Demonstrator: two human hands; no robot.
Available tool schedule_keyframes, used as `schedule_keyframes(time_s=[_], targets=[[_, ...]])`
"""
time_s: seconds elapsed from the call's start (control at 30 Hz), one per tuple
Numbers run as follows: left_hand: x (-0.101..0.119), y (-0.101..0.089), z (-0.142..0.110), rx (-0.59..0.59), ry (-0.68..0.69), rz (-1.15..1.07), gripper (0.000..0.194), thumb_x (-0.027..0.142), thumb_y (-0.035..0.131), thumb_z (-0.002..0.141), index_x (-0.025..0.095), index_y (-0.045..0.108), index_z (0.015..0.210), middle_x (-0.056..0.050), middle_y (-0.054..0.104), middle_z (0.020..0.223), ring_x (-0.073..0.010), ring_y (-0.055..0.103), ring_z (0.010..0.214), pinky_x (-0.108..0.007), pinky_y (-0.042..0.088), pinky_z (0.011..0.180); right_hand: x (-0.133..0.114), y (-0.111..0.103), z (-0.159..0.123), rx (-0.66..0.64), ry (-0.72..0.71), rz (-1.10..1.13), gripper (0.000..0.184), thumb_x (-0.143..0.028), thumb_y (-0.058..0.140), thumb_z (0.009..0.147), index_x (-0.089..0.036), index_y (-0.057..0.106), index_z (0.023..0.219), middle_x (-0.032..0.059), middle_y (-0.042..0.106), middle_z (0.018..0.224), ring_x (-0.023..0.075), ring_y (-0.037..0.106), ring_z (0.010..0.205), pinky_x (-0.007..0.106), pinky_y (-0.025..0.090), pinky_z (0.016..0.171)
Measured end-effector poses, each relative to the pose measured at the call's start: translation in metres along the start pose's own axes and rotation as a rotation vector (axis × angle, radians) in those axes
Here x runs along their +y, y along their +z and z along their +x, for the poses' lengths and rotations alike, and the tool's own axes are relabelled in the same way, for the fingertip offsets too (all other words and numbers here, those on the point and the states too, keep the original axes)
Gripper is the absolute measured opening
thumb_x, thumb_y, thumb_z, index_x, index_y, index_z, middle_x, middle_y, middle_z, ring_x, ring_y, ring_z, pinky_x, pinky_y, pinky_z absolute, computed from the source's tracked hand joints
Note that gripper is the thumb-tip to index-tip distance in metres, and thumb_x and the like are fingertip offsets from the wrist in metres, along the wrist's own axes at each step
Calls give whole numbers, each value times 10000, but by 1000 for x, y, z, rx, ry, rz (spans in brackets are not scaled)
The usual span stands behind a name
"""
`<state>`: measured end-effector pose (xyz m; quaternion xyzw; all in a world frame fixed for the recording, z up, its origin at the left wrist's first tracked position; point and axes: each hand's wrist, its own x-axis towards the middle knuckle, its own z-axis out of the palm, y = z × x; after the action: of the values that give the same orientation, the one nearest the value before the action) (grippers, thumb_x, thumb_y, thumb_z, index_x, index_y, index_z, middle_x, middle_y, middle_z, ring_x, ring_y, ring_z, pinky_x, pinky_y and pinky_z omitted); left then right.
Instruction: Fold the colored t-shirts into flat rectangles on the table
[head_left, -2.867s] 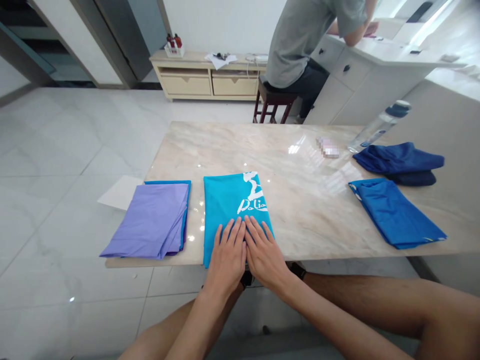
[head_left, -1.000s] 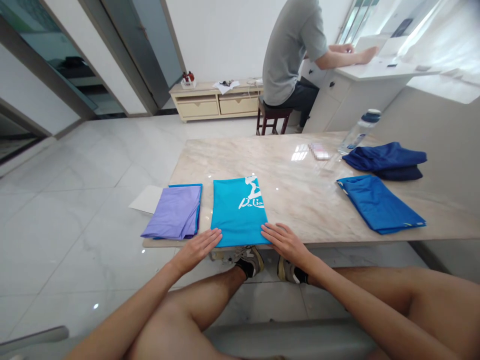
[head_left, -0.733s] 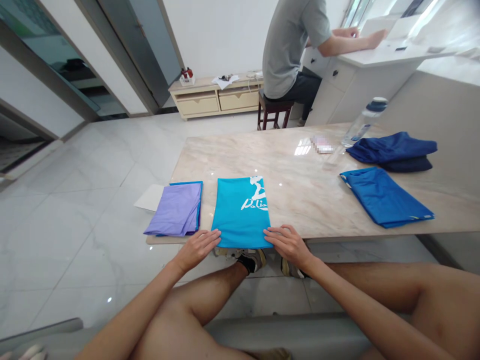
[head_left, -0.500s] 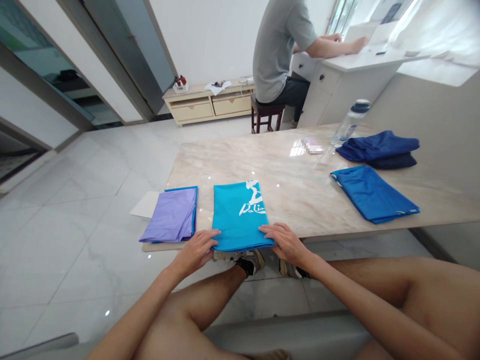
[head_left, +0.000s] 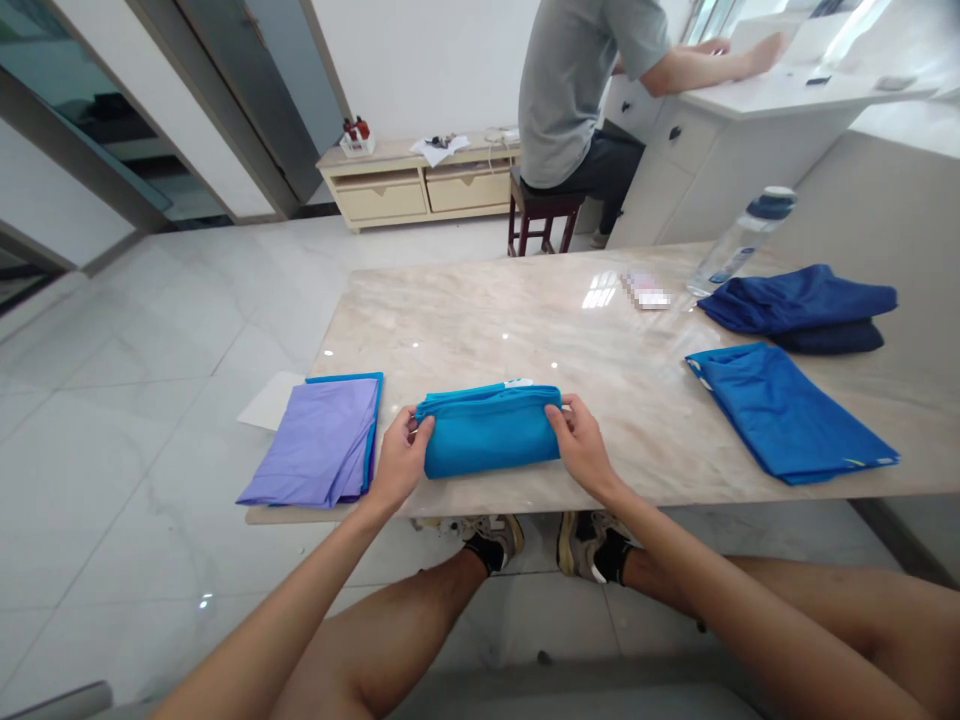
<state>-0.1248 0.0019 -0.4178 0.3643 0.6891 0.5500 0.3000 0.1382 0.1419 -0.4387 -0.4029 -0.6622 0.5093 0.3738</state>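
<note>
A turquoise cloth (head_left: 487, 430) lies folded in half across its length near the front edge of the marble table (head_left: 525, 320). My left hand (head_left: 401, 455) pinches its left end, fingers closed on the fabric. My right hand (head_left: 581, 445) pinches its right end in the same way. A bit of white print shows at the cloth's far edge.
A folded purple cloth (head_left: 319, 440) on a blue one lies left of my hands. Two blue cloths (head_left: 784, 405) (head_left: 802, 305) and a water bottle (head_left: 739, 245) sit at the right. A white sheet (head_left: 270, 400) pokes out at the left. A person (head_left: 585, 90) sits beyond on a stool.
My hands took the near corners of the turquoise cloth and carried them away from me, folding it in half. Before that they were pressed flat on it.
</note>
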Motion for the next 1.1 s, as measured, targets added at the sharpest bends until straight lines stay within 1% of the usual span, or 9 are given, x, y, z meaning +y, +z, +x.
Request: schedule_keyframes(time_s=[0.1,0.27,0.37,0.47,0.63,0.7,0.93,1.0,1.1], targets=[[-13,11,26,80,-54,61,578,738,733,885,194,695,1076,-102,797,1009,-269,749,915,-338,551,760,3,14,26,51,99,-79,566,-814,567,991,-252,619,953,-34,554,606,173,450,537,314,293,515],[-31,16,44,112,-182,97,694,803,728,860,164,691,1129,-112,801,915,-284,764,857,-345,552,710,20,22,43,79,166,-226,622,-841,558,949,-234,690,923,59,712,671,247,617,613,347,393,569],[-36,10,38,53,-208,-20,805,745,840,800,175,609,1318,-107,805,1038,-278,787,930,-348,600,749,28,18,42,90,204,-204,643,-805,637,917,-200,716,1120,87,780,790,274,690,696,354,469,607],[-38,2,30,-32,-215,-102,950,642,934,743,210,492,1463,-56,772,1045,-247,791,859,-336,618,718,30,10,37,69,219,-156,791,-723,768,860,-185,622,1421,46,782,833,259,700,720,346,519,632],[-35,7,31,-19,-162,-82,762,594,901,808,197,564,1365,-1,707,926,-172,724,753,-254,558,635,29,6,34,34,218,-24,718,-685,778,872,-183,670,1375,13,731,799,244,704,763,356,585,670],[-31,9,34,3,-150,-84,785,596,900,806,187,572,1391,-9,714,942,-163,712,749,-249,550,633,29,5,35,46,223,17,752,-680,809,853,-169,675,1389,29,749,827,257,729,807,372,609,701],[-4,-16,10,-172,-127,-65,879,543,948,793,189,605,1520,-94,827,1117,-265,782,1045,-373,638,915,18,-27,14,-126,122,30,842,-588,903,834,-217,652,1547,55,835,985,287,788,968,487,652,973],[3,-23,-5,-242,-157,-76,805,527,953,786,194,673,1463,-125,835,1206,-297,785,1103,-410,644,952,13,-38,0,-197,104,18,769,-574,907,832,-232,711,1491,59,847,1022,302,795,995,519,649,1008],[12,-27,-31,-378,-189,-15,571,544,904,826,196,808,1269,-127,850,1196,-321,791,1071,-458,649,957,4,-49,-24,-343,46,-17,453,-573,846,894,-257,845,1219,74,856,1112,335,794,1064,536,646,1020]])
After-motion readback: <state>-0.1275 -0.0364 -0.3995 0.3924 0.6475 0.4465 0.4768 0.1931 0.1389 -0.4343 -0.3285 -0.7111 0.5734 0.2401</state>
